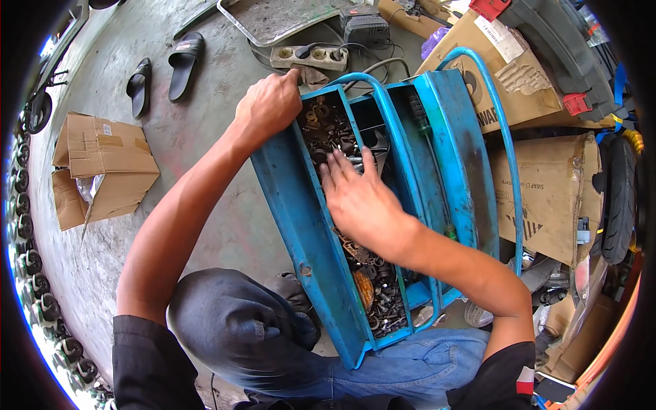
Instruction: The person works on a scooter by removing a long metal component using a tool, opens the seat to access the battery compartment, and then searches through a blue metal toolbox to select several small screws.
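Note:
A blue metal cantilever toolbox (290,222) lies spread out in front of me, its trays apart and its tube handles raised. My left hand (270,104) is closed around the far left corner of the toolbox. Over the left tray is my right hand (362,205), fingers somewhat spread and their tips among loose bolts and nuts (326,133); I see nothing held in it. More bolts and screws (388,304) fill the tray's near end, beside an orange-brown round piece (364,290). A metal wrench (377,145) shows past my right fingertips. The hand hides the tray's middle.
Left on the concrete floor stand an opened cardboard box (116,164) and a pair of black slide sandals (184,67). A power strip (311,57) and black charger (365,29) lie beyond the toolbox. Cardboard boxes (547,195) and a black tire (619,198) crowd the right.

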Tool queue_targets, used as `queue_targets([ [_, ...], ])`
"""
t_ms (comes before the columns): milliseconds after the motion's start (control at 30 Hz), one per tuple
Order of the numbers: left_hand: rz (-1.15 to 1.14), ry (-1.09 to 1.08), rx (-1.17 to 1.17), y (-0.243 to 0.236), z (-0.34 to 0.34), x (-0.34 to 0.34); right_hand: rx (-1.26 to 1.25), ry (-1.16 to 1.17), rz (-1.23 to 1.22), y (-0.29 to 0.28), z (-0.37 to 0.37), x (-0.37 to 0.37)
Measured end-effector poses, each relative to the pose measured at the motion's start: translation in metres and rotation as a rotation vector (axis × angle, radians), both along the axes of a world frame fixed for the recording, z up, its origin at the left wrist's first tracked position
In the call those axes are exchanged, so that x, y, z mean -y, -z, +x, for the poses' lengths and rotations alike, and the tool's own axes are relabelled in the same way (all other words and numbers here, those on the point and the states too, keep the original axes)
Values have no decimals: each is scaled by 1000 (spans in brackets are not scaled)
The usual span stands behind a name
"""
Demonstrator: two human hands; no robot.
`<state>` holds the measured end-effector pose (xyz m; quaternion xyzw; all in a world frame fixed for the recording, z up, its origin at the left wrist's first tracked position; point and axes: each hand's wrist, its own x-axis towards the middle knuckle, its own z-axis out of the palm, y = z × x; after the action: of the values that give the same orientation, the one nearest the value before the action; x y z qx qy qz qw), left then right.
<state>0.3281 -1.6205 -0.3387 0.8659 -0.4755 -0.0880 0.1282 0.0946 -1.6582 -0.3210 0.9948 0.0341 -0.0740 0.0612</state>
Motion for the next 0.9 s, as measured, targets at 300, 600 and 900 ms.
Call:
queue_targets([
  [300,12,-10,2,-6,-4,4,252,189,51,13,39,40],
  [600,65,-52,3,-4,-2,1,89,88,259,8,11,10],
  [900,81,-65,12,-6,-3,0,-204,-59,352,-35,14,39],
])
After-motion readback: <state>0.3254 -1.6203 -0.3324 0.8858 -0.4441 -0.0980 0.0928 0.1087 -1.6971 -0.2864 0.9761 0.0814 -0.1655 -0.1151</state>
